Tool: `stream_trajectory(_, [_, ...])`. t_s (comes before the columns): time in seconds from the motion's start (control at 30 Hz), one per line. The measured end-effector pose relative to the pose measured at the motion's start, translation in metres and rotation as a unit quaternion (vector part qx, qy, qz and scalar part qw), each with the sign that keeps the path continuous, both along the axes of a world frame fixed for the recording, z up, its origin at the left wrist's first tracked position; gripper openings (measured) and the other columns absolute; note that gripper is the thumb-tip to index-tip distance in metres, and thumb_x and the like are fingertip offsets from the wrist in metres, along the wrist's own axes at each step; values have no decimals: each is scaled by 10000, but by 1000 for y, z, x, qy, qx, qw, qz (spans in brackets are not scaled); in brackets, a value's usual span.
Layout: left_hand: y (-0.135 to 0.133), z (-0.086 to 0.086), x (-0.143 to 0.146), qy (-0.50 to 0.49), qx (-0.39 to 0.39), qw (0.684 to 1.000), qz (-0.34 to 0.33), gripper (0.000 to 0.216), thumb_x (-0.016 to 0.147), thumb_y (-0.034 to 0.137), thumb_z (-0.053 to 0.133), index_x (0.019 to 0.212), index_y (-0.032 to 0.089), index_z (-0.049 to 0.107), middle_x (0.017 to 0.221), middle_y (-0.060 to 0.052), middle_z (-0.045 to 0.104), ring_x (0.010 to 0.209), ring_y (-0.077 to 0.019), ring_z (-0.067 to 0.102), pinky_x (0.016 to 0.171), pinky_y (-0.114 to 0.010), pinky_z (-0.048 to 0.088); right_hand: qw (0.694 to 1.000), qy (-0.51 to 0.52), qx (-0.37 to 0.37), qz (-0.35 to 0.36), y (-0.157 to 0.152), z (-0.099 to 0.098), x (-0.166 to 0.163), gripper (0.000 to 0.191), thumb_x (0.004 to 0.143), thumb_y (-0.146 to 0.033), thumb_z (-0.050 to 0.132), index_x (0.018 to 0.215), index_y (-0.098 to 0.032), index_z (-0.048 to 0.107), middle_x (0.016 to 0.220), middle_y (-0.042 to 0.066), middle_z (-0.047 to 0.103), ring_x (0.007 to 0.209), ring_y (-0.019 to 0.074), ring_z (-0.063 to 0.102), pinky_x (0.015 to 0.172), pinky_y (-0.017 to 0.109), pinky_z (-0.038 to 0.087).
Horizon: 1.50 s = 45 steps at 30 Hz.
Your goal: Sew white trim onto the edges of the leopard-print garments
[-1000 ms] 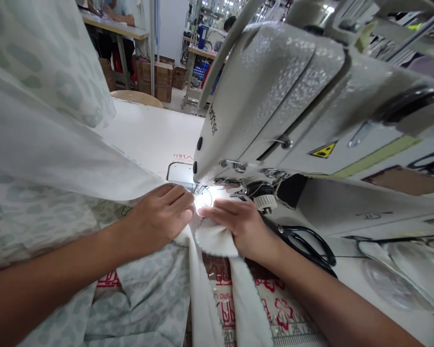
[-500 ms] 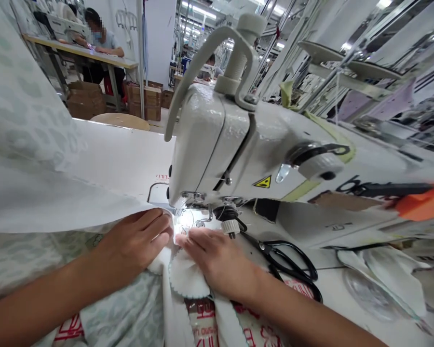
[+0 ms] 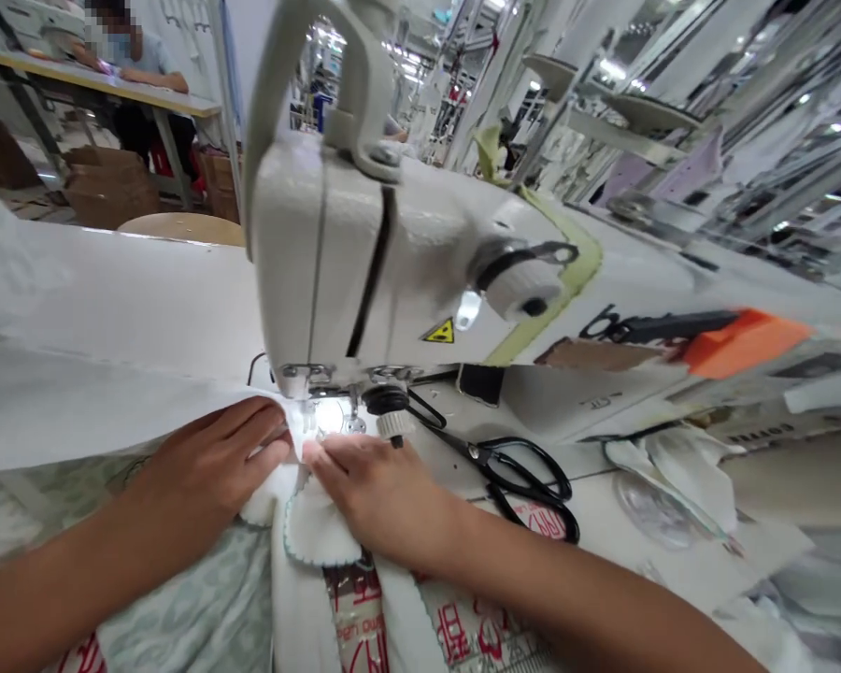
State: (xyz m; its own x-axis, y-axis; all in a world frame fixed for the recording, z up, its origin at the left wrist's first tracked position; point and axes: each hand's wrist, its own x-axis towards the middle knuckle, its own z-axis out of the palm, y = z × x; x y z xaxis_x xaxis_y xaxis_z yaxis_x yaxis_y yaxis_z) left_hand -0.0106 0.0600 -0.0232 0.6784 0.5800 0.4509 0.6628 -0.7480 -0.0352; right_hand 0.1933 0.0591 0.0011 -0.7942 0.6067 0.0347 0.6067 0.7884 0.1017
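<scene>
Both my hands work at the needle of a white Brother-type sewing machine head (image 3: 350, 252), under its lit presser foot (image 3: 329, 416). My left hand (image 3: 214, 458) grips folded white cloth just left of the foot, beneath a broad sheer white fabric (image 3: 98, 402). My right hand (image 3: 368, 491) presses on a white scalloped edge with teal stitching (image 3: 315, 528), just in front of the foot. Black-handled scissors (image 3: 519, 477) lie beyond my right hand. Pale patterned fabric (image 3: 189, 608) lies below my left forearm. The needle is mostly hidden by glare.
A printed plastic mat (image 3: 463, 622) lies under the cloth. Clear plastic and white scraps (image 3: 662, 495) sit on the white table (image 3: 154, 290) at right. An orange-handled tool (image 3: 743, 343) rests behind. A seated co-worker (image 3: 133, 70), cardboard boxes (image 3: 108, 187) and a round stool (image 3: 182, 227) are beyond.
The view has swung, shifting the machine left and down in the picture. Both hands stay at the presser foot, and the scalloped cloth stays under my right hand.
</scene>
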Motion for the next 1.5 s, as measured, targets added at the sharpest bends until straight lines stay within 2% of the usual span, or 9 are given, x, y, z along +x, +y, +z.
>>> stream_trajectory(0.3, [5,13,1,46,-45,998,18,149,777,101,497,881,126,600,912,-107,551,927,-275,516,769,-414,502,996,-13,-65,-66,9,2,-6,334,893,-140,453,1221,-157,519,1063,87,650,836,217,628,611,309,431])
stream_trajectory(0.43, [-8,15,2,-13,-47,995,-88,278,837,269,564,1025,65,579,1054,-155,575,1061,-305,496,929,-461,447,990,29,-112,-77,9,7,-2,365,859,-94,449,1194,-202,546,1027,49,661,837,199,619,625,286,408])
stream_trajectory(0.53, [-18,11,0,-41,-40,985,-165,178,878,115,482,1023,44,558,1099,-168,585,1122,-270,499,979,-390,432,982,78,-152,-76,9,12,12,417,767,-93,560,1172,-192,550,1024,58,655,834,190,613,676,273,424])
stream_trajectory(0.63, [-24,4,-7,-126,-71,983,-117,302,839,-32,362,1067,81,525,1109,-116,605,1092,-172,547,956,-258,448,979,139,-151,-7,4,13,24,354,738,-97,596,1087,-150,581,1047,90,629,901,201,590,745,296,455])
stream_trajectory(0.77, [-24,-4,-17,-213,-138,967,-31,382,823,0,322,1138,127,496,1102,-64,618,1030,-113,587,911,-182,465,958,158,-100,218,-14,7,24,228,891,-188,471,1082,-162,593,1215,83,550,1167,205,442,977,353,380])
stream_trajectory(0.93, [-16,9,-30,-33,-73,985,-153,338,943,107,322,1252,67,454,1275,-154,534,1274,-224,420,1053,-352,399,953,147,-73,256,-36,1,16,205,929,-198,416,915,-141,612,1034,47,604,1033,182,499,923,304,412])
stream_trajectory(1.07, [-14,29,-27,128,-35,964,-232,362,956,104,294,1267,32,465,1322,-170,499,1334,-251,328,1103,-392,335,953,152,-60,254,-40,-1,17,214,929,-186,400,846,-138,592,909,40,599,903,177,529,853,315,443])
stream_trajectory(1.3, [-23,22,-11,58,-61,981,-173,370,962,116,266,1218,32,519,1254,-175,551,1298,-228,382,1089,-369,353,948,182,-43,257,-40,-4,22,204,920,-164,405,811,-142,577,882,35,592,843,168,520,822,305,441])
stream_trajectory(1.5, [-25,21,-20,66,-87,977,-183,392,979,154,238,1274,57,477,1296,-168,522,1329,-223,339,1089,-371,357,949,175,-49,257,-39,-3,24,183,920,-185,426,864,-128,591,957,47,599,950,187,522,850,307,440])
